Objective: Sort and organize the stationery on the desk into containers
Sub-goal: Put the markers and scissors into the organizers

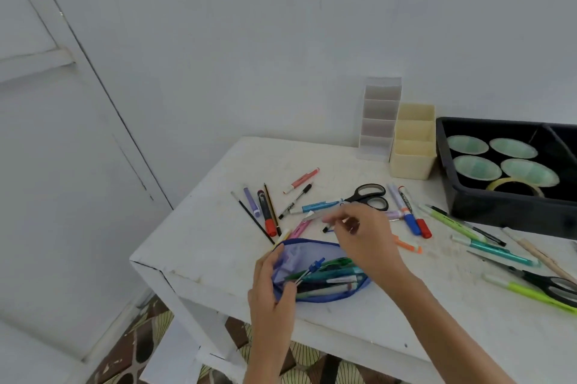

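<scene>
A blue mesh pencil pouch (pixel 315 271) lies open near the desk's front edge, with several pens and a compass inside. My left hand (pixel 273 286) grips the pouch's left end. My right hand (pixel 362 235) hovers just above the pouch, its fingers curled and pinching a thin pen-like item, blurred. Loose pens and markers are scattered behind the pouch, among them a red-capped marker (pixel 266 213), a purple highlighter (pixel 251 201) and a blue pen (pixel 321 206). Black-handled scissors (pixel 368 196) lie behind my right hand.
A white tiered organizer (pixel 379 121) and a cream one (pixel 413 141) stand at the back. A black tray (pixel 499 211) at the right holds green paper cups and a tape roll (pixel 515 185). More pens and a second pair of scissors (pixel 549 285) lie at the right.
</scene>
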Motion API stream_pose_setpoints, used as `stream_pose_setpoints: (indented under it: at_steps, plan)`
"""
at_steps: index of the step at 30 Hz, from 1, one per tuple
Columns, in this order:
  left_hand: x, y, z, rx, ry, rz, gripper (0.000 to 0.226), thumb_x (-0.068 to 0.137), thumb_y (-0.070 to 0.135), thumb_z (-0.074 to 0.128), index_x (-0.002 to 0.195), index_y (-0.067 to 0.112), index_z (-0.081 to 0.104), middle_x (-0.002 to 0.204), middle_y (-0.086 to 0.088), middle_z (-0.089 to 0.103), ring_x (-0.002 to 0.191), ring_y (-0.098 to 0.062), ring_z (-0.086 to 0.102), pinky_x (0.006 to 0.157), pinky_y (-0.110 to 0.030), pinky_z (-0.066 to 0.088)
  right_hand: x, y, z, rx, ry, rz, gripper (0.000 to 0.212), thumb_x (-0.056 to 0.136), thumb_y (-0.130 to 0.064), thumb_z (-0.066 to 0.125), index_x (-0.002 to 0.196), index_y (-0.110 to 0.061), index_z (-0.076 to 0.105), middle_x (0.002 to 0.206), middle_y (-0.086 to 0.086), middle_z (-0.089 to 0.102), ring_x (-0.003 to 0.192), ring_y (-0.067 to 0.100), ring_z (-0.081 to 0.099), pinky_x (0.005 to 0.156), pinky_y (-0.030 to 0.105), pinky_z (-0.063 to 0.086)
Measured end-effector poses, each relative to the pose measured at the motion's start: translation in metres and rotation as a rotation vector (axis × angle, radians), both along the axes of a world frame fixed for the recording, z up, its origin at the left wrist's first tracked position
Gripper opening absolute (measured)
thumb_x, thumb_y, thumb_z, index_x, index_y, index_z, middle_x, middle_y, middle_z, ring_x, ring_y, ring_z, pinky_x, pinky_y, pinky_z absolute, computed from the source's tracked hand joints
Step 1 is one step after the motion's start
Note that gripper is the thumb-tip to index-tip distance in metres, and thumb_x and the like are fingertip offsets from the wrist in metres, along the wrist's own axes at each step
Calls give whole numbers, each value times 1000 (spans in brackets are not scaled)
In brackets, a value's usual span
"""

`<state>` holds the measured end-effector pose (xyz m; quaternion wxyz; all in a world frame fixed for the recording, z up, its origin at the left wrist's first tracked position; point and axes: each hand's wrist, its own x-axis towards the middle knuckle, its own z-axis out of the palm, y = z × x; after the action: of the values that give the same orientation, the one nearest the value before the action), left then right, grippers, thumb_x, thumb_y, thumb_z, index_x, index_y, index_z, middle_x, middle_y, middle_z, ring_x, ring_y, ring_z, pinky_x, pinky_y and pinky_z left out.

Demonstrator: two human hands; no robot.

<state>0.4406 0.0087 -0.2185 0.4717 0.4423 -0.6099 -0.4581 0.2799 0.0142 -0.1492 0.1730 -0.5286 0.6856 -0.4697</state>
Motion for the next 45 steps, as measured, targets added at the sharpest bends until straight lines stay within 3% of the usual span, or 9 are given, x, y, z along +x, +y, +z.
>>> stream_pose_setpoints:
  at_steps: [6, 10, 13, 15, 21, 28, 34, 39, 45]
  plan:
    - [14, -7, -3, 127, 114, 36, 49, 90, -12, 45, 119, 26, 53, 116, 7, 55, 99, 3, 56, 72, -24, 55, 15, -115, -11, 402, 36, 194, 16, 87, -4, 55, 85, 7, 67, 79, 17, 67, 65, 18, 60, 56, 17, 48]
    - [16, -12, -6, 123, 103, 1, 47, 83, 0, 48, 121, 27, 52, 122, 6, 50, 106, -1, 54, 79, -35, 56, 30, -167, -40, 457, 254, 145, 33, 82, 3, 49, 60, -14, 31, 59, 3, 37, 58, 18, 45, 44, 19, 27]
    - [19, -15, -9, 118, 68, -22, 52, 74, 13, 45, 122, 31, 51, 125, 13, 47, 111, 2, 51, 82, -33, 56, 40, -177, -49, 471, 307, 101, 3, 86, -2, 53, 88, -2, 50, 87, 11, 55, 82, 24, 58, 58, 22, 37]
    - [20, -17, -11, 113, 67, -28, 52, 74, 13, 45, 122, 32, 52, 125, 17, 46, 113, 2, 50, 82, -35, 56, 43, -180, -51, 504, 350, 69, 24, 87, -6, 57, 110, -1, 51, 108, 14, 57, 100, 28, 60, 68, 27, 41]
    - [21, -19, -10, 132, 82, -72, 53, 74, 12, 45, 123, 32, 50, 129, 14, 45, 115, 4, 48, 81, -27, 55, 43, -181, -50, 584, 347, -35, 31, 82, -19, 68, 107, -8, 52, 104, 8, 62, 96, 24, 62, 66, 29, 44]
    - [24, -19, -6, 153, 98, -95, 50, 89, -2, 49, 122, 35, 49, 130, 12, 44, 112, 4, 50, 79, -25, 55, 15, -166, -17, 301, -374, -138, 33, 76, -20, 74, 92, 8, 66, 87, 13, 71, 69, 20, 63, 71, 30, 57]
    - [18, -20, -6, 173, 121, -64, 54, 86, 2, 53, 122, 42, 46, 121, 25, 50, 110, 4, 53, 83, -29, 54, 0, -68, 28, 15, -737, 219, 22, 82, -2, 68, 104, -4, 69, 89, 17, 73, 70, 17, 64, 65, 20, 55]
    - [14, -17, 0, 261, 234, -38, 55, 91, -8, 47, 125, 35, 47, 121, 12, 53, 109, -11, 58, 68, -27, 57, 20, 6, 4, 126, -273, 206, 22, 84, -4, 66, 98, -20, 72, 84, -4, 73, 75, 5, 66, 66, 15, 52]
    - [12, -9, 7, 271, 219, -12, 53, 92, -5, 47, 128, 33, 46, 120, 12, 54, 107, -7, 58, 66, -20, 55, 10, 28, -36, 228, 494, 65, 35, 95, -12, 52, 128, -22, 57, 121, -4, 57, 113, 11, 45, 85, 7, 33]
